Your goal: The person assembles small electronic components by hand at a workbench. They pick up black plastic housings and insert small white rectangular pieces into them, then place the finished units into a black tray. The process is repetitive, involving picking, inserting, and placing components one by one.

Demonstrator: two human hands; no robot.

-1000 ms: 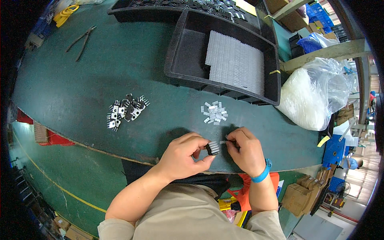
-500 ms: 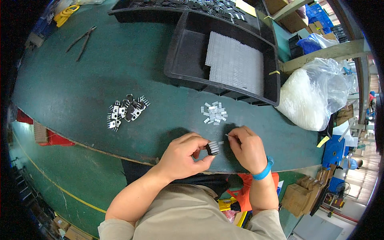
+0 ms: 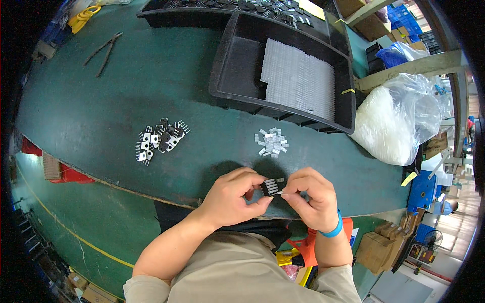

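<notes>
Between its thumb and fingers, my left hand (image 3: 230, 197) grips a stack of transistors (image 3: 269, 187), black bodies with silvery leads pointing right. My right hand (image 3: 314, 197) pinches a small whitish sleeve-like piece (image 3: 281, 192) at the lower lead ends; whether it sits on a lead I cannot tell. Another small clear piece (image 3: 280, 180) shows by the upper leads. Beyond my hands lies a little heap of clear rectangular pieces (image 3: 273, 143). Off to the left is a loose pile of transistors (image 3: 160, 139), black with metal tabs and legs.
A black tray (image 3: 237, 50) holding a sheet of translucent ribbed pieces (image 3: 298, 76) stands at the back. Behind it, another black tray (image 3: 187, 20) contains many dark parts. Pliers-like tool (image 3: 105, 53) lies far left. A clear bag with white contents (image 3: 389, 121) bulges at right.
My right hand has moved left and slightly down, bringing its small piece up to the transistor leads. My left hand stays nearly where it was with the stack.
</notes>
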